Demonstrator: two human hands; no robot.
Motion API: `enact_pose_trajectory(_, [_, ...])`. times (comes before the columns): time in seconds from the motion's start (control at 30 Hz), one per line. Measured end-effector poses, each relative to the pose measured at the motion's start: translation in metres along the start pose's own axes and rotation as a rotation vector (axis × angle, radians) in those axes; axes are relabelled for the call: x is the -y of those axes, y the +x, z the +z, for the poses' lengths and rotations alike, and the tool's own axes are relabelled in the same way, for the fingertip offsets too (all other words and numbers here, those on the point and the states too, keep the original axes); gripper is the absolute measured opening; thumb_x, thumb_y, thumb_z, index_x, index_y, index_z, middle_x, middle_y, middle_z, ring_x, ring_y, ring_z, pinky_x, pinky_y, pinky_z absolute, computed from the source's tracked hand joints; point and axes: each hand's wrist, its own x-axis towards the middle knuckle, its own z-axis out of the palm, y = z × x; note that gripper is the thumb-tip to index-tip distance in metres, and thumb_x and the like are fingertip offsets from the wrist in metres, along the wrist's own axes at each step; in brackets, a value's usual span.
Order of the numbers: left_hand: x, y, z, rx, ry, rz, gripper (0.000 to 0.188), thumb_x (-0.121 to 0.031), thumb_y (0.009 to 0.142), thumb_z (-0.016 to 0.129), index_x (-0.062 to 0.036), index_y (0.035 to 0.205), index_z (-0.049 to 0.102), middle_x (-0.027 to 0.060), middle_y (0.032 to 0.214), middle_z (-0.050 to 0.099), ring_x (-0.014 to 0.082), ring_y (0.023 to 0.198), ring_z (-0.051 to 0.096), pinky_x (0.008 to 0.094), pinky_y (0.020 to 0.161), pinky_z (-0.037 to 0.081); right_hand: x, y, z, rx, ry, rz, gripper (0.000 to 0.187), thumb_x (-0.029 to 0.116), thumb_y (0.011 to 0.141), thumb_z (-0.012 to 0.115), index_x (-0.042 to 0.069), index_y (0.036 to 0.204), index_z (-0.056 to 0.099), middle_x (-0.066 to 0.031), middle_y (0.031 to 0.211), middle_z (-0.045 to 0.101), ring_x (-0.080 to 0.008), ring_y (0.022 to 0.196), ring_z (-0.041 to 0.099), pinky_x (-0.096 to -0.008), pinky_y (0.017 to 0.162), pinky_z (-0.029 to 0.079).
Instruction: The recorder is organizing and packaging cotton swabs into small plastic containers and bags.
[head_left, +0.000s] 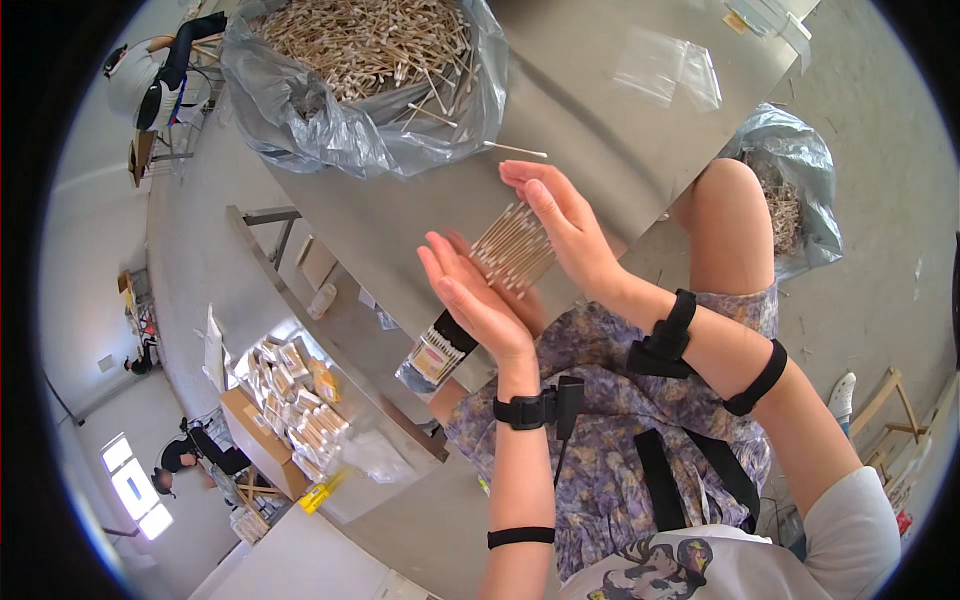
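A flat bundle of wooden-stick cotton swabs (510, 250) sits between my two palms above the table's near edge. My left hand (485, 305) presses on its lower left side with long, straight fingers. From the upper right, my right hand (567, 228) bears on the other side, fingers stretched and thumb raised. Just below my left hand stands a clear pack of cotton swabs (433, 360) with a label and a black part, partly hidden by that hand. Beyond my hands, a grey plastic bag (370, 140) lies open, full of loose swabs (370, 45). One single swab (516, 149) sticks out beside the bag.
Clear plastic sleeves (668, 70) lie on the grey table (590, 130) at far right. Another bag of swabs (790, 190) stands on the floor by my knee. At left, many filled packs (295, 400) lie beside a carton (255, 440). Other people sit farther off.
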Motion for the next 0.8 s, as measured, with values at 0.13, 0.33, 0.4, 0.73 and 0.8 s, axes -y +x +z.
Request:
enact_pose_trajectory(0.13, [-0.003, 0.002, 0.008, -0.025, -0.076, -0.023, 0.078, -0.055, 0.106, 0.023, 0.0028, 0.156, 0.007, 0.0210, 0.164, 0.016, 0.0330, 0.153, 0.011, 0.0450, 0.125, 0.007, -0.003, 0.004, 0.002, 0.034, 0.016, -0.002, 0.046, 0.036, 0.107, 0.046, -0.001, 0.136, 0.051, -0.0117, 0.134, 0.058, -0.0207, 0.127, 0.052, -0.0335, 0.107, 0.041])
enact_pose_trajectory(0.33, [0.000, 0.007, 0.007, -0.044, -0.154, -0.026, 0.078, -0.056, 0.106, 0.023, 0.0004, 0.157, 0.009, 0.0198, 0.164, 0.015, 0.0332, 0.152, 0.012, 0.0454, 0.125, 0.009, -0.001, 0.007, 0.000, 0.137, -0.008, 0.005, 0.052, 0.038, 0.108, 0.041, -0.001, 0.141, 0.046, -0.0133, 0.144, 0.050, -0.0225, 0.137, 0.044, -0.0363, 0.114, 0.033])
enact_pose_trajectory(0.4, [0.000, 0.006, 0.008, 0.009, -0.157, -0.022, 0.078, -0.057, 0.106, 0.023, -0.0004, 0.157, 0.009, 0.0193, 0.164, 0.015, 0.0330, 0.152, 0.013, 0.0454, 0.125, 0.009, 0.002, 0.005, 0.001, 0.203, -0.010, 0.029, 0.054, 0.040, 0.109, 0.037, 0.000, 0.145, 0.042, -0.0127, 0.149, 0.046, -0.0228, 0.142, 0.038, -0.0377, 0.119, 0.028])
enact_pose_trajectory(0.73, [0.002, 0.006, 0.005, -0.011, -0.137, -0.011, 0.077, -0.058, 0.105, 0.023, -0.0018, 0.157, 0.012, 0.0179, 0.163, 0.018, 0.0328, 0.152, 0.015, 0.0455, 0.125, 0.011, 0.004, 0.004, -0.003, 0.226, 0.005, 0.058, 0.056, 0.042, 0.108, 0.038, 0.000, 0.145, 0.043, -0.0149, 0.147, 0.047, -0.0237, 0.141, 0.040, -0.0377, 0.118, 0.030])
enact_pose_trajectory(0.8, [0.001, 0.004, 0.006, 0.024, -0.107, -0.007, 0.077, -0.058, 0.105, 0.023, -0.0018, 0.157, 0.013, 0.0177, 0.164, 0.018, 0.0323, 0.152, 0.015, 0.0452, 0.125, 0.011, 0.007, -0.003, -0.002, 0.261, -0.017, 0.084, 0.058, 0.044, 0.108, 0.035, 0.000, 0.147, 0.041, -0.0133, 0.149, 0.045, -0.0227, 0.143, 0.037, -0.0379, 0.120, 0.027])
